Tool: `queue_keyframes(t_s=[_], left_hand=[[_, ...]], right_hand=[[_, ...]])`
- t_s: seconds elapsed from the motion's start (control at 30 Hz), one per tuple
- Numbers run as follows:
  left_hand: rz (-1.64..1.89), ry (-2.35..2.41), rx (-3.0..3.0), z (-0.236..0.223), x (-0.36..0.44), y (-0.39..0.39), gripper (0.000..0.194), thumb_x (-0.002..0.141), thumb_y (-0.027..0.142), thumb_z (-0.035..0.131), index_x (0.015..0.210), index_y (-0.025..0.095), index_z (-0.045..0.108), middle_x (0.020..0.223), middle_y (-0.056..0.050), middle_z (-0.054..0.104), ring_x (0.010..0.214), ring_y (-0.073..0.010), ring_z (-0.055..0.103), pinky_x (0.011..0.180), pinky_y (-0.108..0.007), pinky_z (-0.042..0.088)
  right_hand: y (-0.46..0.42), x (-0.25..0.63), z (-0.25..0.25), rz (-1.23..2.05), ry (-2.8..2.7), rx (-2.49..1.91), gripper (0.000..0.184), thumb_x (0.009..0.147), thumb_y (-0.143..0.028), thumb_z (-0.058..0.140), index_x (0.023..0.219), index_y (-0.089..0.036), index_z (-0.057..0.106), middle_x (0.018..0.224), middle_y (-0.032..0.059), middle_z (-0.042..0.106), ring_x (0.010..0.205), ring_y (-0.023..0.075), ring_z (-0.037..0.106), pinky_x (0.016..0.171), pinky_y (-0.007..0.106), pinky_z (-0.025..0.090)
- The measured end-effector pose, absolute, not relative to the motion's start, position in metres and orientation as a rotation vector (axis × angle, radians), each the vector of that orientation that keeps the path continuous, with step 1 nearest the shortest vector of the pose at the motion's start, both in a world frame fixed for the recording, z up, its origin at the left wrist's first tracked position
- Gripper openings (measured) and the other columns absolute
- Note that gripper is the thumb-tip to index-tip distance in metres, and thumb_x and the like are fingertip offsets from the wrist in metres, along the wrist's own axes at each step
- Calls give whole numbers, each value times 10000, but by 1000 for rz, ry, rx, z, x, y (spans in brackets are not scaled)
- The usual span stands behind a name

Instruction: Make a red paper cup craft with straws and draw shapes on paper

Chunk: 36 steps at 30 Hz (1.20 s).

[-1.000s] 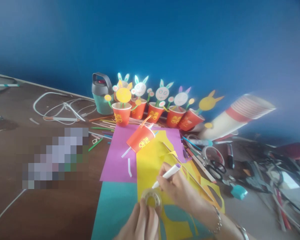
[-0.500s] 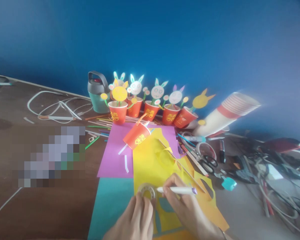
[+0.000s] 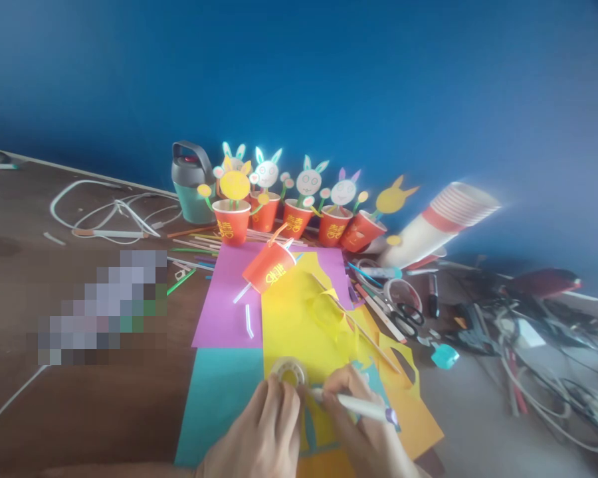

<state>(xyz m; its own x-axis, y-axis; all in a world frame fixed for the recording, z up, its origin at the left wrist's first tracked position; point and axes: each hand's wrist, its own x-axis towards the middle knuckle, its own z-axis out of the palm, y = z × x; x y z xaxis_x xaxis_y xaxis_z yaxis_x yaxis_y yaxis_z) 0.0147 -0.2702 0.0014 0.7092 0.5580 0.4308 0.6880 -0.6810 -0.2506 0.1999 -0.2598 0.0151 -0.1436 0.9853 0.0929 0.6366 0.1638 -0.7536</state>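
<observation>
My left hand (image 3: 259, 425) presses a small tape roll (image 3: 288, 369) flat on the yellow paper (image 3: 289, 305), its fingers over the roll's near side. My right hand (image 3: 366, 418) grips a white marker (image 3: 353, 403) with a purple end. The marker's tip is close to the roll's right edge; whether it touches the paper I cannot tell. Teal paper pieces (image 3: 376, 380) with cut edges lie around the right hand. Under the left hand's side is a teal sheet (image 3: 224, 392), and above it a purple sheet (image 3: 229, 305).
Red cups (image 3: 232, 222) with paper rabbit faces stand along the wall. One red cup (image 3: 268, 267) lies tipped over. Stacked paper cups (image 3: 438, 222), scissors (image 3: 406, 317), tape (image 3: 403, 295) and tangled cables (image 3: 533, 358) are at right. A lidded flask (image 3: 192, 182) stands back left.
The marker has moved nearer to me along the roll's right side, with my right hand lower. My left hand still holds the roll down. The whole view has shifted slightly.
</observation>
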Motion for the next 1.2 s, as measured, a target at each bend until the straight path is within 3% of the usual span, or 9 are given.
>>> queue_keyframes(t_s=[0.2,0.33,0.47,0.6,0.77,0.87,1.03,1.13,1.2], left_hand=[[-357,-1009,-2583,16,14,-264,375,850,175,445,1163,69,621,1182,-163,631,1021,-262,565,800,-368,388],[-354,-988,-2641,23,15,-260,384,781,131,496,1130,71,643,1144,-153,649,1004,-266,569,709,-356,412],[-294,-1022,-2684,21,18,-260,372,741,109,528,1091,74,650,995,-129,676,849,-248,593,641,-348,435],[-175,-1133,-2796,26,20,-251,352,758,53,529,1095,113,614,950,-95,666,842,-220,599,685,-327,452],[3,-1211,-3218,55,11,-217,183,763,-8,526,761,158,601,704,-9,616,653,-156,590,595,-265,417],[-22,-1325,-3309,67,8,-196,157,731,1,551,732,152,592,731,-22,617,646,-149,579,537,-243,372],[180,-1626,-3382,74,12,-176,70,726,159,612,655,162,612,634,-10,573,531,-126,509,450,-237,302],[352,-1679,-3428,81,14,-175,156,658,303,701,702,166,641,719,-21,603,555,-134,522,429,-235,301],[418,-1648,-3421,86,16,-175,160,638,279,708,734,162,657,756,-28,620,579,-141,537,432,-232,312]], right_hand=[[-262,212,18,682,-1956,-1441,151,928,-268,446,816,-237,543,631,-14,595,553,141,575,525,229,468],[-261,217,22,543,-2121,-1161,213,917,-193,445,1100,-237,544,824,51,691,709,184,660,610,269,527],[-258,207,26,372,-2313,-1140,272,846,-138,518,1106,-219,515,1118,125,658,1010,244,627,788,363,532],[-250,196,28,352,-2336,-1161,394,809,-112,561,1182,-205,475,1006,107,676,895,231,644,739,374,534],[-243,194,32,345,-2349,-1194,392,764,-133,655,1112,-215,494,936,75,677,833,239,642,720,387,516],[-243,193,35,362,-2374,-1236,337,751,-147,686,1031,-214,509,909,62,674,806,232,640,700,373,508],[-243,191,38,389,-2388,-1276,267,761,-148,682,958,-211,514,873,48,663,797,226,634,687,365,494],[-242,191,37,400,-2389,-1297,287,740,-124,689,949,-207,510,849,41,657,781,223,633,681,360,490],[-242,191,36,394,-2390,-1299,301,729,-124,701,945,-207,507,856,42,659,780,222,636,682,356,489]])
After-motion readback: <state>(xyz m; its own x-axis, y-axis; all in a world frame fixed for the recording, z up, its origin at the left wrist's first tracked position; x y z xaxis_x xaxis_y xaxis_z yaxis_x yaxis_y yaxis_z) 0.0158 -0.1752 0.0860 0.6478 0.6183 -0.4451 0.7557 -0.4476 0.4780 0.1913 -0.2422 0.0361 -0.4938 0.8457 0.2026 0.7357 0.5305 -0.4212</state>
